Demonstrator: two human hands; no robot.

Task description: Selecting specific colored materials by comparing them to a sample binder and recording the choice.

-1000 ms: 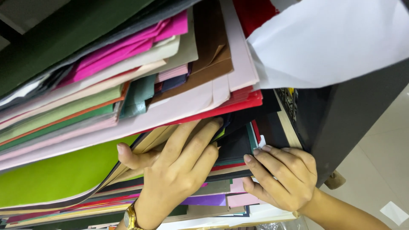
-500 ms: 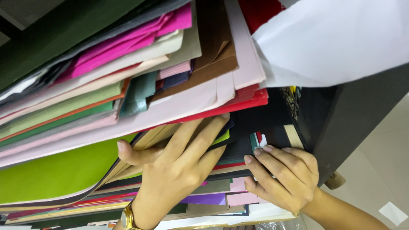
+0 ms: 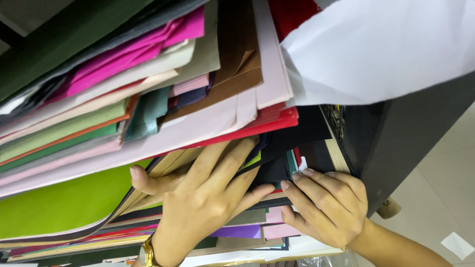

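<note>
A thick stack of coloured paper sheets (image 3: pixel 148 123) lies on a shelf, with pink, green, brown, red and black layers. My left hand (image 3: pixel 208 202), with a gold watch (image 3: pixel 144 255) on its wrist, has its fingers pushed into a gap in the stack under a red sheet (image 3: pixel 257 126). Its thumb hooks over tan sheets beside a bright green sheet (image 3: pixel 59 202). My right hand (image 3: pixel 329 207) curls over the edge of the lower sheets. Its fingertips press on a black sheet (image 3: pixel 277 173) next to my left fingers.
A large white sheet (image 3: pixel 376 49) hangs over the stack's upper right. A black cabinet side (image 3: pixel 405 133) stands right of the papers, and beyond it is light tiled floor (image 3: pixel 440 198) with a white scrap (image 3: pixel 457 244). Purple and pink sheets (image 3: pixel 257 231) show below my hands.
Both hands stay in almost the same grip. My left fingers have slid slightly further up into the gap, and the view has shifted a little.
</note>
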